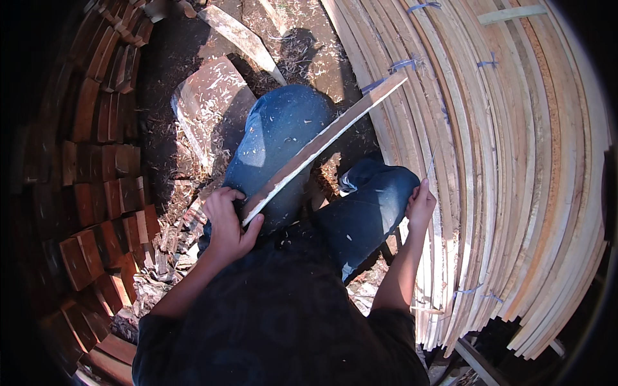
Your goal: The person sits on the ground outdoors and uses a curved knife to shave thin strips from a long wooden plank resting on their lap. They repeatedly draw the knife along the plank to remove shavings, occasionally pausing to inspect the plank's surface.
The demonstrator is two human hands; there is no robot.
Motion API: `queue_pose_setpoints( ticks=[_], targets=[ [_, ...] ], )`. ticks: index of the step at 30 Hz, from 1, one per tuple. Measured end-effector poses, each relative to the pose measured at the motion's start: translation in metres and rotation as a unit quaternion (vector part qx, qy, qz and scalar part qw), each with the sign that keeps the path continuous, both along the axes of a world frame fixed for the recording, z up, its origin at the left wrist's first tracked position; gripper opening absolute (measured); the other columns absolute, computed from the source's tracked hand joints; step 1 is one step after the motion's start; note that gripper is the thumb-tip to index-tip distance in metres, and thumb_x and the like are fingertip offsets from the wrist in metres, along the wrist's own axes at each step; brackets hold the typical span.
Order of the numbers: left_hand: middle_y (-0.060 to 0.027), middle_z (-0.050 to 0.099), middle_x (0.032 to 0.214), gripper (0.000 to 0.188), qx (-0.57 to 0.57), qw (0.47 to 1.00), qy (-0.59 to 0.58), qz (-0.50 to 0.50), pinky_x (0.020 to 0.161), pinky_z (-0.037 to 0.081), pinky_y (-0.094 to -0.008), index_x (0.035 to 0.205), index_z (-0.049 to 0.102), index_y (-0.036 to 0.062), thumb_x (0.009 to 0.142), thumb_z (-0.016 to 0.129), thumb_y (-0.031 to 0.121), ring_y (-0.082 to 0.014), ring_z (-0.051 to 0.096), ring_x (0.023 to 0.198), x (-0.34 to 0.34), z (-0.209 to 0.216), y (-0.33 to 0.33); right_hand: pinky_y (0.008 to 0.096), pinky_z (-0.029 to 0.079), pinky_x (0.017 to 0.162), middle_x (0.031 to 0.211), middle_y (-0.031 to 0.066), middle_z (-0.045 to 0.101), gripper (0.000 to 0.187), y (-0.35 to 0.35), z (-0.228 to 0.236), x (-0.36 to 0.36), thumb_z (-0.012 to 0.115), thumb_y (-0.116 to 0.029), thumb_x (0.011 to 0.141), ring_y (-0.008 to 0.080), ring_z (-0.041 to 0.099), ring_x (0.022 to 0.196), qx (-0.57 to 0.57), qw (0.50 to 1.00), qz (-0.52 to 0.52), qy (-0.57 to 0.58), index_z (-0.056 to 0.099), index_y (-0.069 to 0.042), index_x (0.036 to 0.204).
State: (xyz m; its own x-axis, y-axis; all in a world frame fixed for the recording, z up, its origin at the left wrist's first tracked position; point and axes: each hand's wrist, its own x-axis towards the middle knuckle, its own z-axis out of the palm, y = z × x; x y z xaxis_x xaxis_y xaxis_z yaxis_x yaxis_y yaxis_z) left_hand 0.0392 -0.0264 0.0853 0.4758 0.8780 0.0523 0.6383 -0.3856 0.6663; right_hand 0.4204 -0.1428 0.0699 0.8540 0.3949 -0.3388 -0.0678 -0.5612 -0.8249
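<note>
A long, narrow wooden strip (322,140) with a dark brown face and a pale edge slants across my left thigh. Its near end lies between the thumb and fingers of my left hand (225,222), which grips it there. The far end reaches over the edge of the stacked boards on the right. Beyond my right knee, my right hand (420,204) is closed, and from its fingers a thin, straight, needle-like thing (432,163) sticks up. Whether that is a blade or a wire I cannot tell.
Long pale boards (476,193), tied with blue strips (403,65), fill the right side. Short reddish-brown wood blocks (96,241) are piled on the left. A flat wood slab (215,96), a pale offcut (241,38) and shavings litter the ground ahead.
</note>
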Motion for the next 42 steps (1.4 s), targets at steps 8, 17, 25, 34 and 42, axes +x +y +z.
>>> queue_pose_setpoints(
  ticks=[8,17,25,34,42],
  targets=[
    [-0.0138,0.047,0.093,0.053,-0.083,0.990,0.112,-0.002,0.084,0.029,-0.0415,0.099,0.049,0.0016,0.071,0.071,0.042,-0.0313,0.045,0.092,-0.023,0.022,0.000,0.0284,0.028,0.047,0.050,-0.0013,0.034,0.050,-0.007,-0.019,-0.005,0.053,-0.035,0.094,0.0084,0.033,0.050,-0.062,0.975,0.056,-0.208,0.042,-0.001,0.059],
    [-0.0191,0.044,0.090,0.044,-0.037,0.992,0.118,-0.039,0.078,0.035,-0.0444,0.092,0.048,-0.0022,0.078,0.066,0.036,-0.0361,0.043,0.088,-0.032,0.004,-0.001,0.0287,0.033,0.048,0.052,0.0050,0.038,0.039,0.024,0.020,-0.075,0.062,-0.027,0.089,0.0110,0.037,0.051,0.038,0.962,0.184,-0.201,0.048,0.001,0.065],
    [-0.0194,0.042,0.088,0.039,-0.079,0.992,0.089,-0.036,0.078,0.035,-0.0441,0.090,0.047,-0.0024,0.079,0.067,0.029,-0.0366,0.042,0.085,-0.032,-0.002,-0.003,0.0373,0.045,0.045,0.059,0.0125,0.058,0.035,0.073,0.040,-0.127,0.073,-0.035,0.078,0.0334,0.058,0.053,-0.039,0.851,0.372,-0.368,0.056,-0.006,0.070],
    [-0.0165,0.038,0.084,0.035,-0.062,0.996,0.061,-0.037,0.071,0.032,-0.0415,0.085,0.044,-0.0011,0.078,0.067,0.025,-0.0333,0.039,0.080,-0.031,-0.007,-0.001,0.0385,0.043,0.047,0.061,0.0122,0.057,0.037,0.091,0.043,-0.077,0.072,-0.036,0.079,0.0322,0.056,0.051,-0.057,0.801,0.325,-0.499,0.054,-0.004,0.069],
    [-0.0174,0.038,0.086,0.037,-0.090,0.994,0.057,-0.031,0.073,0.033,-0.0420,0.086,0.044,-0.0007,0.077,0.068,0.026,-0.0348,0.040,0.083,-0.031,-0.007,-0.001,0.0387,0.043,0.048,0.057,0.0117,0.054,0.039,0.095,0.039,-0.039,0.069,-0.038,0.081,0.0323,0.055,0.052,-0.046,0.802,0.296,-0.516,0.056,-0.003,0.070]
  ],
)
